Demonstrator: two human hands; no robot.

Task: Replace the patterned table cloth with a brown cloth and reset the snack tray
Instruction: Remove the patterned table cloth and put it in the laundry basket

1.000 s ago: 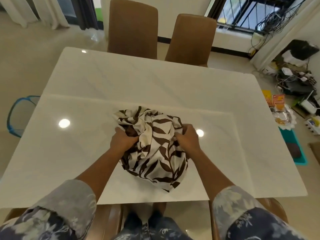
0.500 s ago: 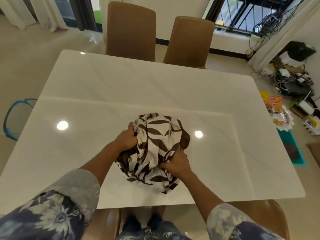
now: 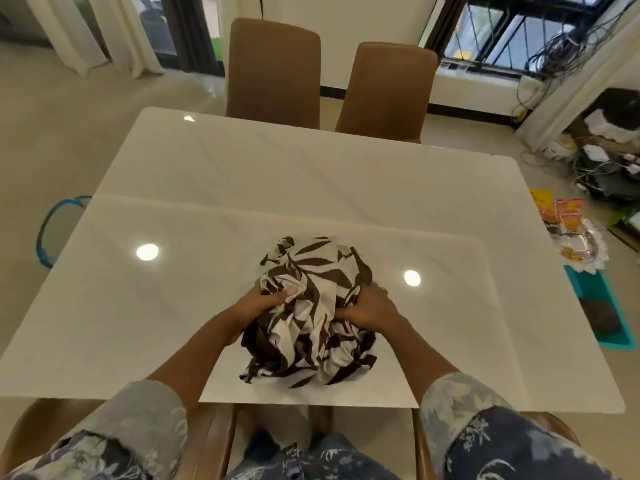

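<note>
1. The patterned cloth [image 3: 308, 313], white with brown leaf shapes, lies bunched in a rough ball on the white table [image 3: 242, 188], near the table's near edge and about midway along it; the rest of the tabletop is bare.
2. The left hand [image 3: 261, 304] is clenched into the folds on the bundle's left side; the fingers are sunk in the fabric.
3. The right hand [image 3: 372, 308] grasps the bundle's right side, likewise buried in folds; both forearms reach over the table's near edge, with floral sleeves [image 3: 138, 420] pushed up.
4. Two brown chairs [image 3: 273, 71] stand at the table's far edge, side by side.
5. Beyond the table's right edge, on the floor, sits a snack tray [image 3: 585, 251] with orange packets; just nearer lies a teal tray [image 3: 620, 336] holding something dark brown, too indistinct to identify.
</note>
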